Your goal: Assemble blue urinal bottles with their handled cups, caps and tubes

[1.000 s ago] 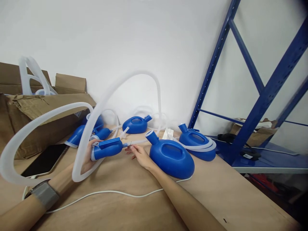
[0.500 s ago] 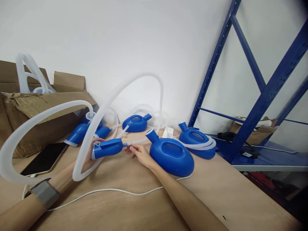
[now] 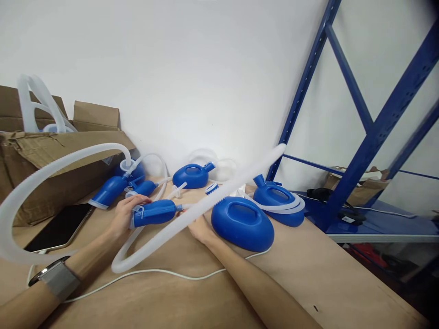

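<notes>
My left hand (image 3: 127, 213) is wrapped round the wide end of a blue cylindrical piece (image 3: 156, 213) that lies on the wooden table (image 3: 206, 297). A thin clear tube (image 3: 187, 206) leaves its tip. A long white ribbed hose (image 3: 240, 180) slants across in front, from near my left forearm up to the right. Behind that hose lies my right hand (image 3: 202, 229), at the tip of the blue piece and beside a blue flat jug (image 3: 242, 222). The hose hides its fingers.
Two more blue jugs (image 3: 278, 201) (image 3: 192, 176) and blue pieces (image 3: 110, 192) with hoses lie further back. A phone (image 3: 58, 228) and an open cardboard box (image 3: 51, 155) are on the left, with a white cable (image 3: 154, 272) across the table. A blue rack (image 3: 377, 132) stands right.
The tall arch of white hose has dropped and swung to the right, and now lies slanted across my right hand. My left hand has shifted its hold on the blue piece.
</notes>
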A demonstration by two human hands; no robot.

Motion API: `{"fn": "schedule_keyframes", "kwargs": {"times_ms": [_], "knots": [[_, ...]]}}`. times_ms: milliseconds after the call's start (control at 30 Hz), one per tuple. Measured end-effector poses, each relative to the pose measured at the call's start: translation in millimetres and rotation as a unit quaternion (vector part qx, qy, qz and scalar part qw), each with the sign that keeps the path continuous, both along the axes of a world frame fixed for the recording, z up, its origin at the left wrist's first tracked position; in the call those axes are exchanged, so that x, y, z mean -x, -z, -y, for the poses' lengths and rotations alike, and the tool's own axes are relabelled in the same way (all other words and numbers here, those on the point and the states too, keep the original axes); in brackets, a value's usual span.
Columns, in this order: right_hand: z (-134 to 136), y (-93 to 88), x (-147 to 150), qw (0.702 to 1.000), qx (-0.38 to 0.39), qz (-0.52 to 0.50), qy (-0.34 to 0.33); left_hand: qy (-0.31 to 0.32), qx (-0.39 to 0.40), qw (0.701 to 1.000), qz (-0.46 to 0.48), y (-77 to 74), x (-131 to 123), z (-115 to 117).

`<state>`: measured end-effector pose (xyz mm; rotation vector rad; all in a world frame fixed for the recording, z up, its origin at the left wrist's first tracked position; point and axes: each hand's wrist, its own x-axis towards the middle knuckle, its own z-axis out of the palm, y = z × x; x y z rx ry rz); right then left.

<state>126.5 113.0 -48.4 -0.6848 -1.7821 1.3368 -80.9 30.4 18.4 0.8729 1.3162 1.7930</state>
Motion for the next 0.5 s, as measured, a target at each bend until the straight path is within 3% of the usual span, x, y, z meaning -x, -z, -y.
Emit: {"fn": "schedule_keyframes", "kwargs": {"times_ms": [167, 500], "knots": [[2, -3.3, 1, 0.999, -0.010, 0.037, 0.030, 0.001, -0.047, 0.996, -0.073, 4.0, 0, 1], [13, -14.1, -3, 0.994, -0.069, 0.078, 0.043, 0.004, -0.055, 0.993, -0.104, 0.4, -3, 7]]}}
